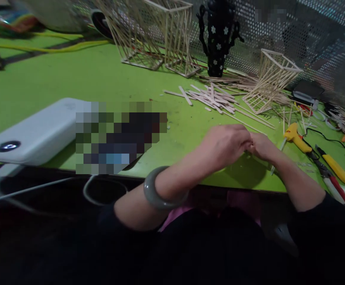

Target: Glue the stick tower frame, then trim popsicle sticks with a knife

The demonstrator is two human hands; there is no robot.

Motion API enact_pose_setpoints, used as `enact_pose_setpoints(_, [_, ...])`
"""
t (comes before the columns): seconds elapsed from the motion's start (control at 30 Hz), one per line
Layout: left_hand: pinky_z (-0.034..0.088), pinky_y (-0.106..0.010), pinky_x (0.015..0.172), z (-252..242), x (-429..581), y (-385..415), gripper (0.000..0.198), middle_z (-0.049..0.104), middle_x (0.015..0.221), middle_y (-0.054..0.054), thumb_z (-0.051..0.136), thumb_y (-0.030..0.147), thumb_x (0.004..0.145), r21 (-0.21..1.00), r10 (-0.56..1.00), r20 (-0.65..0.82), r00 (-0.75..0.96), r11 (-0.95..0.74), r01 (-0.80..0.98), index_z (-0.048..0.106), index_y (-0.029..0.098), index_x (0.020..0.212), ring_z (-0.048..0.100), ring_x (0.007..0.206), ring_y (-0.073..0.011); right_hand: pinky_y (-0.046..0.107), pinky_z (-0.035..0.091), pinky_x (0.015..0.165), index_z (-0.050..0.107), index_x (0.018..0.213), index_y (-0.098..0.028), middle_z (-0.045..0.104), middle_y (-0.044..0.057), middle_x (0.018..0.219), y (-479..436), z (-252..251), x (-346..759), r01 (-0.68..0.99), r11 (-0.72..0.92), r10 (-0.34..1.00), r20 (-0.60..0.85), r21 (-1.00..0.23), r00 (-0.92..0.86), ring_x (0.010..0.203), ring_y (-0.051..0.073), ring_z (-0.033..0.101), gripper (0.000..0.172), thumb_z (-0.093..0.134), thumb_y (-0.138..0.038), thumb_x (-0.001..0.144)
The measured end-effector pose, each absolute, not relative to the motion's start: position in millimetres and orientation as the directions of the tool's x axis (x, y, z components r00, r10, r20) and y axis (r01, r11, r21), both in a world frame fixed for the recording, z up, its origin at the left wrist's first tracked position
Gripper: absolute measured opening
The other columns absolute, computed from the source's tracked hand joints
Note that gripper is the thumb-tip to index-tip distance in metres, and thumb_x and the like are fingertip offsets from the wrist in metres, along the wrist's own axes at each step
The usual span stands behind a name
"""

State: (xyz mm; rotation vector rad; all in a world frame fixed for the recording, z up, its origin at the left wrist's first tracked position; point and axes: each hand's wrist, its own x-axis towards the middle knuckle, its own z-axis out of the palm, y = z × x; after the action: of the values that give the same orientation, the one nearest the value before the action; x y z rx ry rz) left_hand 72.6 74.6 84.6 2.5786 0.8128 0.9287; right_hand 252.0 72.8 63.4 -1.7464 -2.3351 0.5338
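My left hand (228,141), with a grey-green bangle (151,190) on its wrist, meets my right hand (262,145) above the front part of the green table (71,77). The fingers of both hands are closed and touch each other. Whatever is pinched between them is hidden or too small to make out. Just beyond the hands lie thin wooden sticks (254,116) and a loose pile of short flat sticks (216,99). To the right of my right hand is a yellow glue gun (298,138).
Twisted stick frames (180,39) stand at the back, with a smaller stick frame (271,81) farther right. Between them is a black flowered vase (216,39). A yellow-handled cutter (337,168) and red-handled pliers (335,184) lie right; a white power bank (38,128) lies left.
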Motion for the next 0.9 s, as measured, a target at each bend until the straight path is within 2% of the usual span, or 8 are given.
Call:
enact_pose_setpoints(0.07, [0.05,-0.026,0.064,80,66,60,0.017,0.072,0.083,-0.007,0.054,0.02,0.084,0.404,0.571,0.498,0.652,-0.819,0.408,0.069,0.015,0.077,0.066,0.072,-0.0161,0.026,0.039,0.065,0.067,0.091,-0.016,0.07,0.006,0.087,70,63,246,0.917,0.262,0.952,-0.074,-0.3,-0.296,0.076,0.017,0.06,0.021,0.05,-0.024,0.082])
enact_pose_setpoints(0.33, [0.054,-0.029,0.071,61,33,33,0.02,0.071,0.083,-0.008,0.057,0.028,0.087,0.455,0.631,0.488,0.603,-0.773,0.441,0.066,0.014,0.075,0.067,0.077,-0.0171,0.029,0.04,0.069,0.067,0.098,-0.018,0.069,0.007,0.096,65,57,241,0.952,0.237,0.968,-0.036,-0.192,-0.248,0.082,0.018,0.061,0.027,0.044,-0.03,0.09])
enact_pose_setpoints(0.47, [0.054,-0.029,0.077,60,-3,27,0.023,0.072,0.096,-0.008,0.052,0.035,0.089,0.445,0.727,0.521,0.448,-0.678,0.584,0.066,0.018,0.093,0.067,0.086,-0.0175,0.028,0.038,0.065,0.068,0.094,-0.018,0.066,0.007,0.094,64,58,239,0.962,0.212,0.973,-0.058,-0.171,-0.225,0.079,0.017,0.059,0.028,0.044,-0.032,0.09])
enact_pose_setpoints(0.57, [0.05,-0.034,0.092,65,-37,30,0.034,0.068,0.114,-0.007,0.054,0.042,0.086,0.427,0.845,0.501,0.19,-0.432,0.795,0.061,0.022,0.113,0.063,0.105,-0.0209,0.03,0.039,0.066,0.067,0.096,-0.018,0.066,0.007,0.096,65,58,240,0.955,0.227,0.97,-0.046,-0.191,-0.239,0.083,0.018,0.059,0.028,0.043,-0.032,0.09])
enact_pose_setpoints(0.67, [0.041,-0.043,0.104,74,-65,38,0.056,0.055,0.134,-0.012,0.053,0.049,0.083,0.403,0.929,0.357,-0.099,-0.058,0.913,0.048,0.022,0.131,0.05,0.124,-0.0283,0.031,0.04,0.068,0.067,0.096,-0.018,0.066,0.008,0.097,66,58,243,0.947,0.243,0.966,-0.035,-0.212,-0.256,0.085,0.02,0.059,0.029,0.043,-0.033,0.089])
enact_pose_setpoints(0.73, [0.037,-0.048,0.105,80,-77,47,0.069,0.046,0.143,-0.015,0.053,0.05,0.081,0.367,0.955,0.225,-0.193,0.1,0.925,0.038,0.019,0.14,0.043,0.131,-0.0329,0.031,0.041,0.068,0.067,0.096,-0.018,0.067,0.008,0.098,66,59,244,0.942,0.243,0.966,-0.032,-0.23,-0.257,0.085,0.02,0.059,0.029,0.043,-0.034,0.089])
enact_pose_setpoints(0.8, [0.036,-0.049,0.105,82,-83,56,0.078,0.041,0.145,-0.019,0.051,0.053,0.08,0.315,0.975,0.103,-0.199,0.158,0.936,0.031,0.014,0.144,0.042,0.131,-0.0359,0.031,0.04,0.067,0.067,0.095,-0.019,0.067,0.008,0.097,67,59,245,0.938,0.243,0.965,-0.033,-0.247,-0.259,0.083,0.019,0.059,0.028,0.044,-0.033,0.088])
enact_pose_setpoints(0.9, [0.035,-0.052,0.104,80,-85,69,0.086,0.036,0.145,-0.027,0.047,0.058,0.081,0.257,0.992,-0.028,-0.126,0.129,0.958,0.027,0.005,0.145,0.039,0.131,-0.0419,0.03,0.039,0.065,0.067,0.094,-0.018,0.067,0.008,0.096,68,60,245,0.933,0.251,0.962,-0.042,-0.259,-0.27,0.081,0.018,0.059,0.027,0.046,-0.033,0.088])
